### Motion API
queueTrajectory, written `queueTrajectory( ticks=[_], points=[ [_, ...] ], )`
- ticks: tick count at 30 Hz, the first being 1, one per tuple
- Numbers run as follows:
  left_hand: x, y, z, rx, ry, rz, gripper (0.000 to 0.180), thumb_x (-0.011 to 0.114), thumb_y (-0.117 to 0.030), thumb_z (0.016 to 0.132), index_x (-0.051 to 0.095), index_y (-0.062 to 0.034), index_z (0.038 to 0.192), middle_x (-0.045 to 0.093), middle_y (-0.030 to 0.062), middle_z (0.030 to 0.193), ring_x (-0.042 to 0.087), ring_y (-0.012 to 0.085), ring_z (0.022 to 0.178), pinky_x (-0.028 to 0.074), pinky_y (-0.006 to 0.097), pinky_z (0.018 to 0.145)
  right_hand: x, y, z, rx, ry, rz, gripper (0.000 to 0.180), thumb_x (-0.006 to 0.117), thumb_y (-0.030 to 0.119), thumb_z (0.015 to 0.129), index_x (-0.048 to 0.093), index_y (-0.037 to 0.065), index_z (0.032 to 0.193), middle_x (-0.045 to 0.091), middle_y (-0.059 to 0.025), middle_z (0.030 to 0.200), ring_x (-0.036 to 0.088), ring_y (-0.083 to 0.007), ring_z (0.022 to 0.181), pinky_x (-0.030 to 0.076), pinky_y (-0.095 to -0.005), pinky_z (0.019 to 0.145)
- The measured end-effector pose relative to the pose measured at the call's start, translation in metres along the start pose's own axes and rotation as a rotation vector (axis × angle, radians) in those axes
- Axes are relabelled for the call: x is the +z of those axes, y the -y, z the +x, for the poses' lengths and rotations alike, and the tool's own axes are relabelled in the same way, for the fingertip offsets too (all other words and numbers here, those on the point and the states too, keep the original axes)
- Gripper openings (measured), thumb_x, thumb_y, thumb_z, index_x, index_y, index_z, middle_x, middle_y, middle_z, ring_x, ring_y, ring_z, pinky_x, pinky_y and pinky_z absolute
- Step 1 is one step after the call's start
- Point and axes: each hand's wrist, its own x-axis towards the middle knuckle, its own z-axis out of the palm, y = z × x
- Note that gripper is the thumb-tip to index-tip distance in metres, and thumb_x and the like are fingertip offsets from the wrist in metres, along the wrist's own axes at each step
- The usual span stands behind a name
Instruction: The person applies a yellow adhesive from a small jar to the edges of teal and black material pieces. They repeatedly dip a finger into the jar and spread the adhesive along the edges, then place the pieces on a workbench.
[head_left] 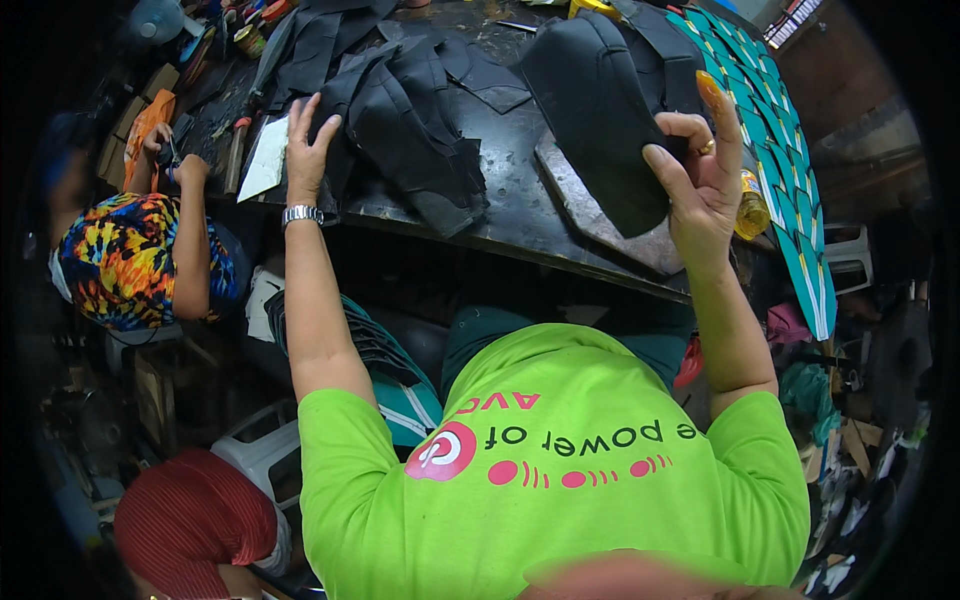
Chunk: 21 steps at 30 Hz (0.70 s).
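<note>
A black shoe-upper piece (590, 110), smooth and curved, is raised at the right side of the table. My right hand (700, 165) pinches its edge between thumb and fingers, with the index finger pointing up and an orange-yellow smear on its tip. My left hand (310, 140) has its fingers spread at the left edge of a heap of black upper pieces (400, 120); whether the fingertips press on them I cannot tell. Beneath the raised piece lies a grey slab (650, 248). Next to my right wrist stands a jar of yellow stuff (751, 210).
Overlapping teal pieces with white edges (770, 130) run down the right side. A white sheet (264, 160) and a hammer-like tool (238, 155) lie left. A co-worker in a patterned shirt (140, 260) handles scissors; another person in red (195, 520) is lower left, near a stool (265, 445).
</note>
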Motion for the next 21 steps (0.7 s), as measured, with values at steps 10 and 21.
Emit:
queueTrajectory(
  ticks=[10, 21],
  points=[
    [0.027, -0.158, -0.108, 0.081, 0.118, -0.546, 0.036, 0.068, -0.035, 0.093, 0.068, -0.0023, 0.11, 0.066, 0.0099, 0.109, 0.062, 0.0203, 0.096, 0.048, 0.032, 0.085, -0.036, 0.022, -0.017, -0.077, 0.171, -0.111, 0.089, 0.062, -0.014, 0.08, 0.02, 0.006, 0.156, 0.049, -0.0137, 0.139, 0.06, -0.0218, 0.107, 0.046, -0.0382, 0.099],
    [0.113, -0.242, -0.197, 0.189, 0.489, -0.54, 0.024, 0.066, -0.009, 0.094, 0.068, 0.0013, 0.115, 0.07, 0.0118, 0.111, 0.065, 0.0212, 0.098, 0.049, 0.036, 0.094, -0.051, 0.047, -0.041, -0.119, 0.361, -0.437, 0.084, 0.073, -0.004, 0.079, 0.034, 0.007, 0.152, 0.063, -0.0136, 0.121, 0.058, -0.0319, 0.117, 0.044, -0.0406, 0.101]
  ],
)
